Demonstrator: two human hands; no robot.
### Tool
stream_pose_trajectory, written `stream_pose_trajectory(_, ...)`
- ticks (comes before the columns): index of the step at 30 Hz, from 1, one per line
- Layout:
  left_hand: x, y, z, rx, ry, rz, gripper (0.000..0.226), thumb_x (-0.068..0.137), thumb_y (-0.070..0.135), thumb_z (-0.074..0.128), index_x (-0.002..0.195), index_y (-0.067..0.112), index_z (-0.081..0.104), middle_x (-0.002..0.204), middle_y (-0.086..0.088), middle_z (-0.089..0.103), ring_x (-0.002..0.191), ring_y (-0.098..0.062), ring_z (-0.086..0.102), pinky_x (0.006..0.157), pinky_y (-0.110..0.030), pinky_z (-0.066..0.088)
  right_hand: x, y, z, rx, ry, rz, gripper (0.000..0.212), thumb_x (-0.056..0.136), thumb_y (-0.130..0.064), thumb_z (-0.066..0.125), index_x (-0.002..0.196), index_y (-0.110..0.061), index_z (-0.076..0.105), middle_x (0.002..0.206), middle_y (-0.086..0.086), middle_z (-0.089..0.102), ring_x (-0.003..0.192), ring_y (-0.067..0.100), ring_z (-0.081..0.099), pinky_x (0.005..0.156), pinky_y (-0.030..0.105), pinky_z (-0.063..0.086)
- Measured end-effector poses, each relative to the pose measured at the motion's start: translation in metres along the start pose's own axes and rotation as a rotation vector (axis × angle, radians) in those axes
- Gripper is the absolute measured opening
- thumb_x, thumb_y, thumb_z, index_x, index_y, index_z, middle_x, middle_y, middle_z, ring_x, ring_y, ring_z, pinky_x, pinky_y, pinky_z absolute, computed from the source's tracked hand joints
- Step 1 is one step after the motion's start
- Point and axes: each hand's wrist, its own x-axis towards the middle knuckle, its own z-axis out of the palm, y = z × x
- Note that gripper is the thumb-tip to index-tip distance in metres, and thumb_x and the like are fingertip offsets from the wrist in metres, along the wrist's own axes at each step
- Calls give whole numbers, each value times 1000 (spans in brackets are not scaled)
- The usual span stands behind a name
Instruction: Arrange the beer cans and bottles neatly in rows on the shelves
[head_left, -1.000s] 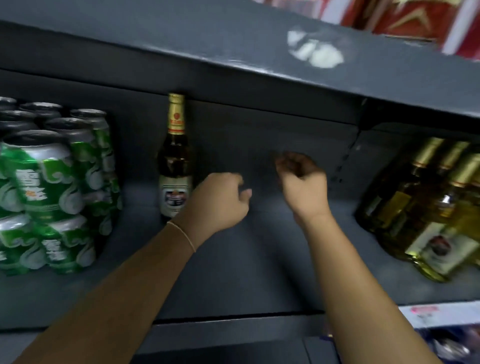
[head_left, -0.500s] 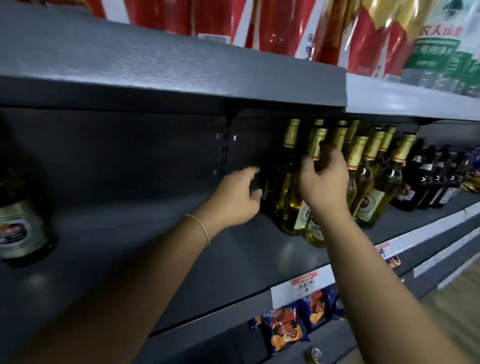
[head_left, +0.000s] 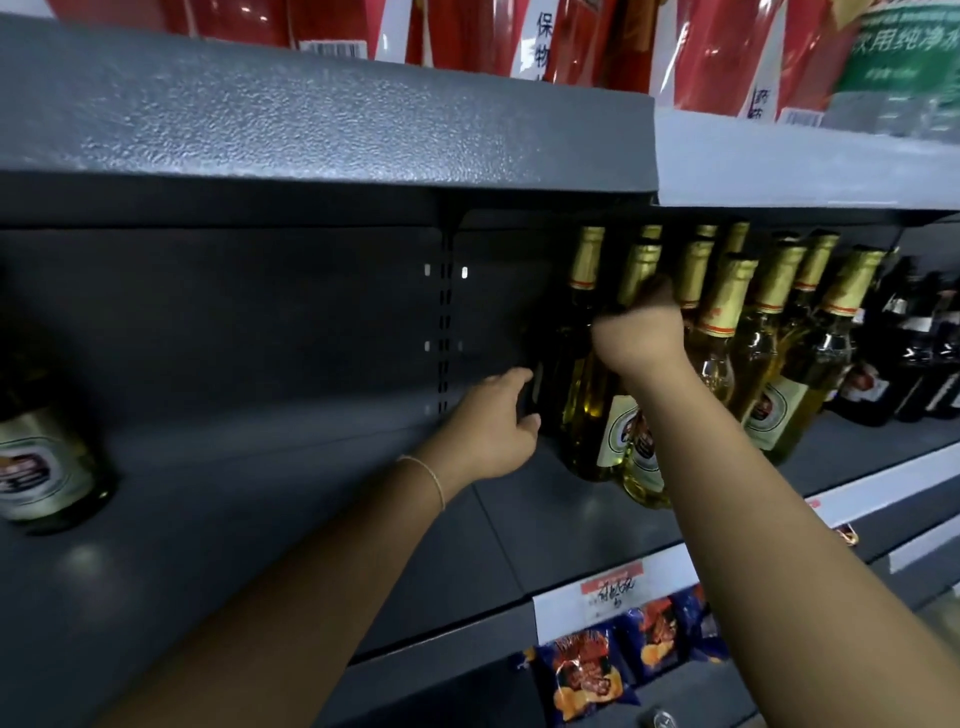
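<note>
Risk first: we have the right hand (head_left: 641, 332) wrapped round the neck of a gold-foil bottle (head_left: 636, 415) in the front of a tight cluster of clear bottles (head_left: 769, 364) standing toward the right end of the shelf (head_left: 260, 493). The held bottle looks tilted, with its neighbours touching or just beside it. If we pull it out sideways, we judge it could knock the next necks and tip one off the front edge. Glass on smooth metal will slide easily.

Left hand (head_left: 493, 421) reaches the dark bottle (head_left: 558, 364) at the cluster's left side, fingers curling at its lower body; whether they actually grip it, we cannot tell. A one-handed neck hold on a full bottle may swing.

One green-tinted bottle (head_left: 47, 462) stands alone near the left end, well apart.

Writing: bottle labels are round crests, text too blurred to read. The price tag (head_left: 613, 587) on the front edge has handwritten characters, illegible. Red packs (head_left: 467, 31) above show Chinese print; a green pack (head_left: 904, 47) reads roughly "饮用纯净水". Snack bags (head_left: 587, 670) hang below.
</note>
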Motion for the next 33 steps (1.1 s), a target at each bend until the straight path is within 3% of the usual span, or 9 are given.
stream_pose_trajectory(3, -4, -4, 0, 5, -7, -19, 60, 96, 27, 55, 149, 18, 29, 148, -5, 40, 132, -20, 42, 111, -36, 37, 2, 4, 4, 30, 38, 7, 91, 79, -17, 74, 152, -7, 21, 138, 18, 50, 125, 33, 53, 104, 34, 47)
stream_pose_trajectory(10, -12, -12, -1, -21, -2, -48, 61, 94, 29, 57, 149, 19, 31, 148, -5, 41, 132, -19, 43, 110, -33, 37, -5, -1, 19, -129, 147, -212, 50, 83, -22, 69, 128, -9, 53, 124, 14, 60, 117, 34, 56, 95, 36, 50)
stream_pose_trajectory(14, -20, -19, -9, -33, 21, -56, 62, 94, 29, 59, 148, 18, 32, 146, -6, 43, 131, -20, 44, 109, -33, 38, -20, -9, 31, 32, 166, -233, 51, 79, -27, 72, 124, -11, 56, 121, 13, 62, 115, 32, 58, 97, 44, 52)
stream_pose_trajectory(16, -25, -24, -15, -49, 29, -66, 65, 92, 29, 61, 148, 17, 31, 146, -6, 43, 132, -19, 44, 109, -35, 39, -30, -17, 36, 82, 155, -232, 51, 79, -29, 75, 124, -11, 58, 121, 10, 62, 111, 28, 61, 96, 38, 53)
stream_pose_trajectory(19, -35, -34, -26, -102, 17, -74, 74, 88, 33, 67, 149, 18, 29, 149, -4, 41, 134, -19, 42, 109, -39, 41, -50, -37, 43, 127, 106, -289, 29, 81, -25, 76, 106, -15, 65, 97, -2, 65, 88, 17, 62, 78, 25, 50)
stream_pose_trajectory(21, -44, -43, -37, -151, 29, -79, 78, 82, 40, 71, 147, 22, 33, 146, -3, 45, 131, -18, 45, 107, -41, 43, -67, -52, 48, 144, 79, -337, 15, 81, -24, 76, 84, -22, 61, 80, -7, 62, 79, 16, 63, 73, 30, 53)
stream_pose_trajectory(23, -54, -53, -48, -181, 76, -83, 80, 70, 54, 73, 138, 29, 42, 136, 1, 54, 123, -15, 52, 102, -41, 47, -85, -67, 58, 169, 53, -368, 25, 78, -24, 78, 71, -27, 54, 70, -12, 59, 74, 16, 64, 73, 35, 57)
stream_pose_trajectory(28, -85, -84, -80, -231, 209, -140, 70, 52, 66, 77, 110, 32, 56, 110, 11, 68, 100, -7, 65, 86, -39, 57, -124, -102, 95, 251, -16, -376, 21, 69, -33, 81, 79, -26, 64, 75, -11, 68, 74, 12, 68, 74, 39, 59)
stream_pose_trajectory(33, -132, -112, -114, -275, 312, -224, 67, 50, 57, 86, 105, 35, 55, 103, 15, 66, 93, 1, 64, 78, -28, 57, -169, -136, 129, 290, -109, -416, 22, 70, -30, 81, 76, -31, 59, 72, -16, 65, 74, 10, 68, 74, 37, 59)
